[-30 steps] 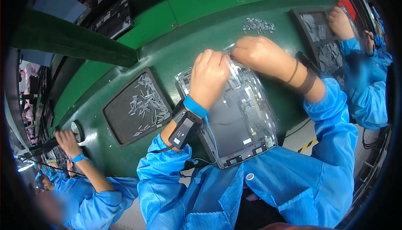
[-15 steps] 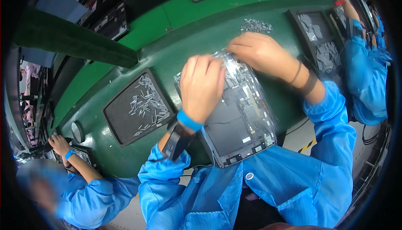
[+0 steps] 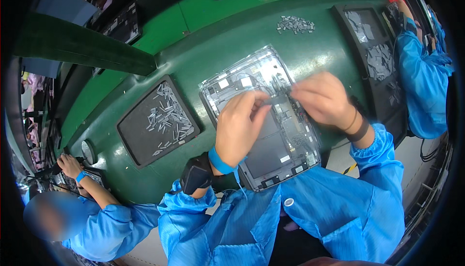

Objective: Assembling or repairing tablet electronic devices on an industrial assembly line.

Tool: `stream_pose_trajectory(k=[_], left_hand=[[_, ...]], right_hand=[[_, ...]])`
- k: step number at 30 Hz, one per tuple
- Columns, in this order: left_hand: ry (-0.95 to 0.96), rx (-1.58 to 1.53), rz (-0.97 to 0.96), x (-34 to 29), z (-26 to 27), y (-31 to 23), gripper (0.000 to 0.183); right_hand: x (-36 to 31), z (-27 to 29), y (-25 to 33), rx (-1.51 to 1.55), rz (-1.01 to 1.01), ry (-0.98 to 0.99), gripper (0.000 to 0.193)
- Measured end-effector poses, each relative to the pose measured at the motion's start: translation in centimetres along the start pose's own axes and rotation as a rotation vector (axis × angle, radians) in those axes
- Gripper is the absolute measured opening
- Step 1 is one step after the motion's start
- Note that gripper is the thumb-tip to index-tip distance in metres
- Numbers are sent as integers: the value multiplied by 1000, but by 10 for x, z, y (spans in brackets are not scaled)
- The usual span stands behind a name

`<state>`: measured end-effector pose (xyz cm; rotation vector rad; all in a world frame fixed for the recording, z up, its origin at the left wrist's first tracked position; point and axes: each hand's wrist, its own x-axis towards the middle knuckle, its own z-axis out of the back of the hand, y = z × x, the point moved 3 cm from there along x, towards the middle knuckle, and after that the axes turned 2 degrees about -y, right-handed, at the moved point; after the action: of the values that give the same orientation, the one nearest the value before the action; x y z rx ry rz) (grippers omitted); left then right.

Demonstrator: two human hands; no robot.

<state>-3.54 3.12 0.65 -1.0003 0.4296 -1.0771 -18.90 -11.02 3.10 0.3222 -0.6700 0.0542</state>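
Note:
An opened laptop body [image 3: 264, 157] lies in front of me, tilted a little, its boards and dark battery panels bare. Over its middle is my left hand [image 3: 238, 128], the thumb and fingers drawn together in a pinch. A small dark strip shows by those fingertips, but whether they grip it is unclear. My right hand [image 3: 323, 100] hovers at the laptop's right edge, slightly blurred, its fingers bent and pressed together. What it holds, if anything, is too small to make out. A blue strap [image 3: 222, 162] with a cord circles my left wrist.
Left of the laptop stands a dark tray [image 3: 138, 142] of small grey strips. Beyond it is a pile of small grey pieces [image 3: 295, 24]. Another dark tray [image 3: 349, 28] with grey pieces is at right. A green post [image 3: 87, 48] crosses far left. Co-workers sit on both sides.
Both hands have come back from the laptop's far edge toward its middle, uncovering the far end. The right hand has also shifted rightward, away from the left.

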Motion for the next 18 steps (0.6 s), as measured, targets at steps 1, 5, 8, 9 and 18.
stream_pose_trajectory(k=[1, 5, 8, 9, 18], left_hand=[[6, -92, 10, 2, 0, -1, 21], [24, -132, 88, 4, 2, -1, 20], [42, -194, 104, 6, -5, 9, 18], [53, -311, 151, 5, -8, 13, 17], [72, -455, 208, 4, -14, 7, 35]], right_hand=[[-5, -3, 1, -4, 20, 0, 29], [-5, -11, 5, 83, -136, -31, 38], [-6, -16, 4, 208, -272, -49, 45], [-5, -15, 5, 207, -270, -50, 45], [8, -17, 0, 354, -478, -4, 28]])
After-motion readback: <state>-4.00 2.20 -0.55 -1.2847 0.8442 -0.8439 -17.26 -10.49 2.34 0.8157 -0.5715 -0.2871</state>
